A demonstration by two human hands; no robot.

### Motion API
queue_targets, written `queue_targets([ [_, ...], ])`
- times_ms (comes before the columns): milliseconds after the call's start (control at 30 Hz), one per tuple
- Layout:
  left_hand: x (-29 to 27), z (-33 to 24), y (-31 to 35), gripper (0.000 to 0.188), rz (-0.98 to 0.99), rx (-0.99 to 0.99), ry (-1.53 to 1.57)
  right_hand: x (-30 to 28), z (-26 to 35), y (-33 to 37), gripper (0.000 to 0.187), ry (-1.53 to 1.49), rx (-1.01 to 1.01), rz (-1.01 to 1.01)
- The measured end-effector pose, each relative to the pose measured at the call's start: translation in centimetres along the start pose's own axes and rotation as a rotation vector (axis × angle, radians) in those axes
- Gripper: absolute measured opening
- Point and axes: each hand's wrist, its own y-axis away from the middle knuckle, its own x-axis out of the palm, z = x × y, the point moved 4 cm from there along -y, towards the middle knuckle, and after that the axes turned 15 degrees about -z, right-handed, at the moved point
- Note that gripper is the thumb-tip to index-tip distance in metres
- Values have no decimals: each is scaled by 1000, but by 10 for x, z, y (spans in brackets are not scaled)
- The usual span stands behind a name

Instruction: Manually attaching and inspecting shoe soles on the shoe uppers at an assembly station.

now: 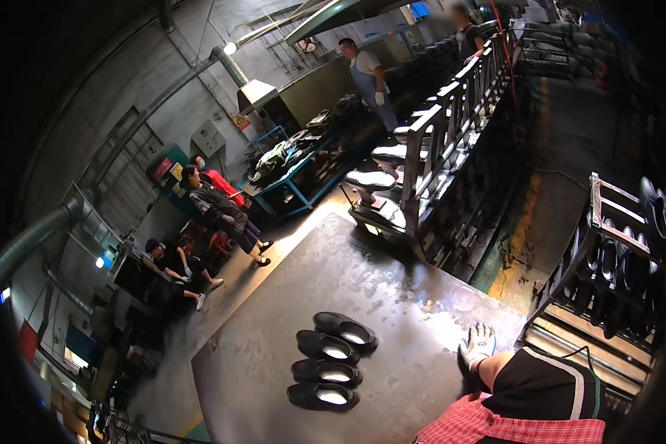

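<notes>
My right hand (479,345), in a white work glove, lies flat with its fingers spread on the grey metal tabletop (274,314). Nothing is held in it. To its left, several black slip-on shoes (323,396) with white insoles stand in a row across the table, apart from the hand. My left hand is out of view. A red checked apron (488,422) and a black short sleeve with a white stripe (570,381) show at the lower right.
Beyond the table runs a conveyor (451,140) carrying shoes. A rack (596,222) of dark shoes stands at the right. A worker in a blue apron (368,78) is beside the conveyor. Other people (218,196) stand or sit at the left, near a blue-framed bench (292,181).
</notes>
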Motion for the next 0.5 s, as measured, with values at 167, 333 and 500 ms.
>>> queue_targets([
  [167,-10,-5,-6,55,126,56,20,-4,-1,-3,69,11,4,-7],
  [333,-29,-20,-30,56,238,136,31,0,0,-4,67,-7,5,-6],
  [500,-51,-28,-33,57,349,139,48,6,-7,-4,66,22,-5,-7],
])
